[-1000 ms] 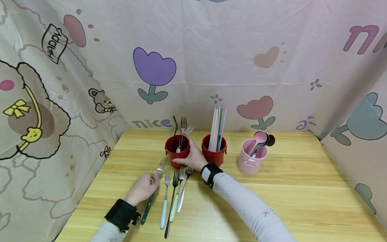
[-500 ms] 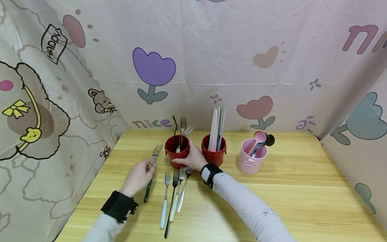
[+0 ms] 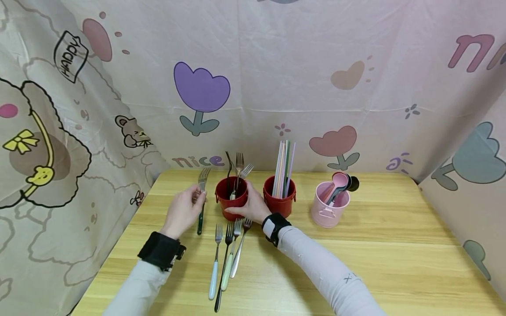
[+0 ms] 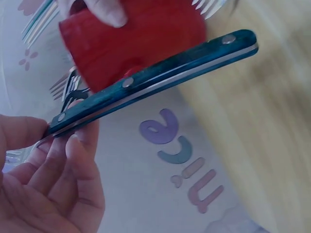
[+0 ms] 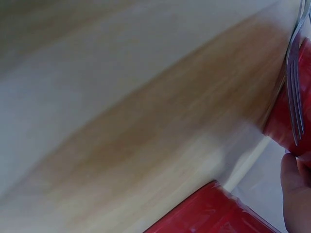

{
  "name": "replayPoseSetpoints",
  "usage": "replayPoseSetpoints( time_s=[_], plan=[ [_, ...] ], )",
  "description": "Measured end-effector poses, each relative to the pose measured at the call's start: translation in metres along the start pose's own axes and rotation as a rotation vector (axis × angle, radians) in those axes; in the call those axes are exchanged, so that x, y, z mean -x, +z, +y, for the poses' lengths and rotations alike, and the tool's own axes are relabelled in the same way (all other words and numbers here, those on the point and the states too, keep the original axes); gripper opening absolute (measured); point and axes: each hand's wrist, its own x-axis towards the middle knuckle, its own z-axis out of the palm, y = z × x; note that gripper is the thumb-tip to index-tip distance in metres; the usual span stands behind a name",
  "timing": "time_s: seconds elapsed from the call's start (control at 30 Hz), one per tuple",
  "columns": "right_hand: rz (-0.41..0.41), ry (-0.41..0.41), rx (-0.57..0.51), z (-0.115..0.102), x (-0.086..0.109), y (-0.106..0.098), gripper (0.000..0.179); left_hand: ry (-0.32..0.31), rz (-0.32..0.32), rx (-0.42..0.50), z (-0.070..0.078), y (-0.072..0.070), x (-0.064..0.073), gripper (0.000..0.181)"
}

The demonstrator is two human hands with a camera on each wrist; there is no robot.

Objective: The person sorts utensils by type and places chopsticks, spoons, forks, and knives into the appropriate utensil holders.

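Observation:
My left hand (image 3: 183, 211) pinches a fork (image 3: 203, 180) with a dark green riveted handle (image 4: 155, 80) between thumb and fingers. It holds the fork tines up, just left of a red bucket (image 3: 231, 204). My right hand (image 3: 254, 205) grips that bucket from its right side, the thumb across its front. Several forks (image 3: 239, 163) stand in the bucket, their lower parts hidden by its wall. In front of it several more forks lie side by side on the table, among them a light blue-handled one (image 3: 214, 276) and a pale green-handled one (image 3: 227, 272).
A second red bucket (image 3: 280, 205), holding several straws (image 3: 283, 169), stands right of my right hand. Farther right is a pink bucket (image 3: 328, 217) with several spoons (image 3: 340, 180). A printed cloth (image 3: 269, 87) hangs behind the wooden table (image 3: 379, 263).
My left hand has lifted the green-handled fork and carried it away from me, up beside the red bucket, turning it more upright. My right hand stays on the bucket.

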Motion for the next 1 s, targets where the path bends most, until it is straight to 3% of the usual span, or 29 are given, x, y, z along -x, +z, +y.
replayPoseSetpoints(
  time_s=[0.63,1.0],
  plan=[
    [-0.002,-0.009,-0.008,0.001,0.000,-0.001,0.093,0.112,0.226,0.043,0.040,-0.019,-0.050,0.025],
    [-0.006,-0.038,-0.023,0.006,-0.002,0.001,0.095,0.179,0.234,0.101,0.064,-0.014,-0.071,0.022]
  ],
)
